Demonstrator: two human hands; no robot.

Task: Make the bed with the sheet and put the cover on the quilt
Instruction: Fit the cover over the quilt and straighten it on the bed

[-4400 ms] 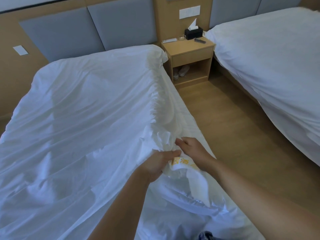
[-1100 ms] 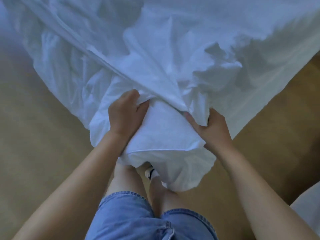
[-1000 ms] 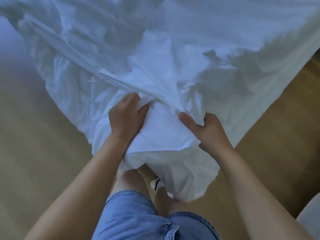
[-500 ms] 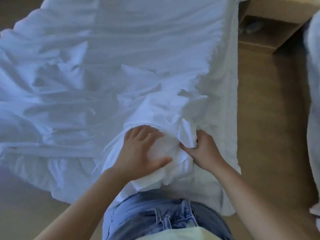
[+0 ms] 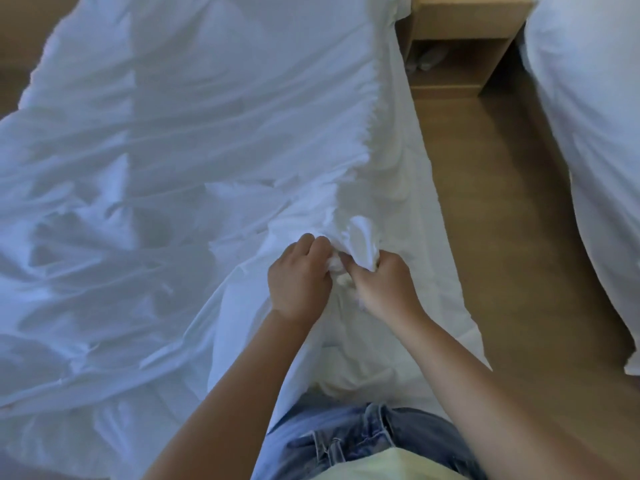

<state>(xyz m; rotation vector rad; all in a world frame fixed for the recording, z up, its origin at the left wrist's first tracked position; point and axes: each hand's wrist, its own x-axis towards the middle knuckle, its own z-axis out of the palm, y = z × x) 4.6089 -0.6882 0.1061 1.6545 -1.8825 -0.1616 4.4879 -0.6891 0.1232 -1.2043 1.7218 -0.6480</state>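
Across the left and middle of the view, the rumpled white cover [image 5: 166, 188] lies spread over the bed, creased into long folds. At its near right edge the left hand [image 5: 299, 275] is clenched around a bunch of the cover's fabric, knuckles up. Close beside it, the right hand [image 5: 384, 285] grips the same bunch, fingers curled into the cloth, and a puff of it stands up just above the two fists. Below them show blue jeans [image 5: 363, 441]. Under the cover's ruffled edge, the sheet [image 5: 415, 209] runs down the bed's right side. Further right lie the wooden floor [image 5: 502, 237], a nightstand [image 5: 460, 39] at the top, and a second white bed [image 5: 588, 98].
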